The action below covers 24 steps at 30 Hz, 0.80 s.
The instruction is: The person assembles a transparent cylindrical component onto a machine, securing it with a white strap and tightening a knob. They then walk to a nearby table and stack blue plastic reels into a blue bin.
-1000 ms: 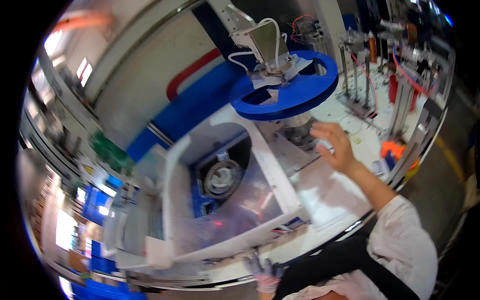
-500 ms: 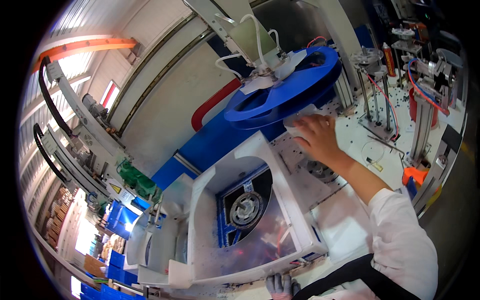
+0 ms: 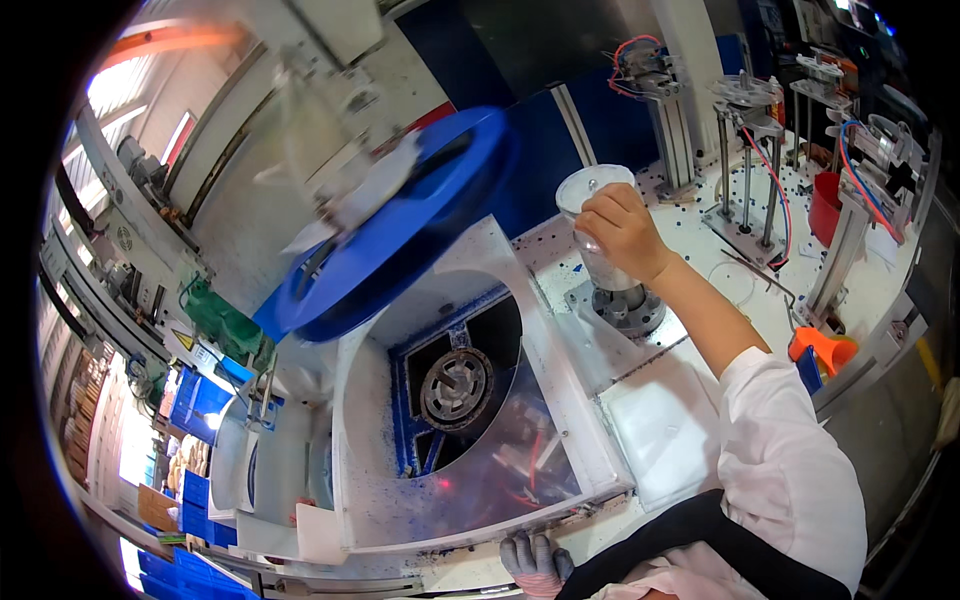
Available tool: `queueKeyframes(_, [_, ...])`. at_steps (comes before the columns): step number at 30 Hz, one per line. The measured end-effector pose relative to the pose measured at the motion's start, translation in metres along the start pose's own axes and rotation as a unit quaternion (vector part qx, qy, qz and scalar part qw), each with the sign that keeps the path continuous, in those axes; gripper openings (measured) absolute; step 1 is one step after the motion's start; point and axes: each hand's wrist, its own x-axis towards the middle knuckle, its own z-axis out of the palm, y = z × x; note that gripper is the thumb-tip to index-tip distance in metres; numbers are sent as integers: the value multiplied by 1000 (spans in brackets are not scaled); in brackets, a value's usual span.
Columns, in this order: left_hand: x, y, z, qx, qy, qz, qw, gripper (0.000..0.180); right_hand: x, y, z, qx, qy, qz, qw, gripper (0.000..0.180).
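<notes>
Clear cup (image 3: 597, 215) | R hand (image 3: 622, 232) now gripping, was open on blue disc (image 3: 400, 235)

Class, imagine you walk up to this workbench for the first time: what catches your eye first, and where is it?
A big blue disc tilts up at upper left, above a white housing with a round metal hub in its opening. At centre right, the right hand grips a clear plastic cup standing on a metal base; the gloved left hand rests at the bottom edge.
</notes>
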Motion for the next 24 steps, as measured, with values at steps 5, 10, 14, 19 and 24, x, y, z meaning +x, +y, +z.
queueKeyframes(5, [5, 0, -4, 9, 15, -9, 1000, 49, -28, -8, -4, -123, -28, -30, 992, 13])
queueKeyframes(10, [-11, -8, -1, 44, 12, -19, 999, 39, -28, -21, -12, -144, -59, -13, 988, 13])
queueKeyframes(14, [-15, -7, -2, 23, -45, -77, 996, 34, -30, -29, -19, -98, -84, 46, 991, 15])
queueKeyframes(19, [-15, -2, -6, -8, -53, -101, 993, 51, -31, -35, -27, -54, -133, 108, 984, 15])
queueKeyframes(24, [-19, -3, -9, -5, -13, -80, 997, 56, 25, -31, -31, 25, -48, 192, 980, 18])
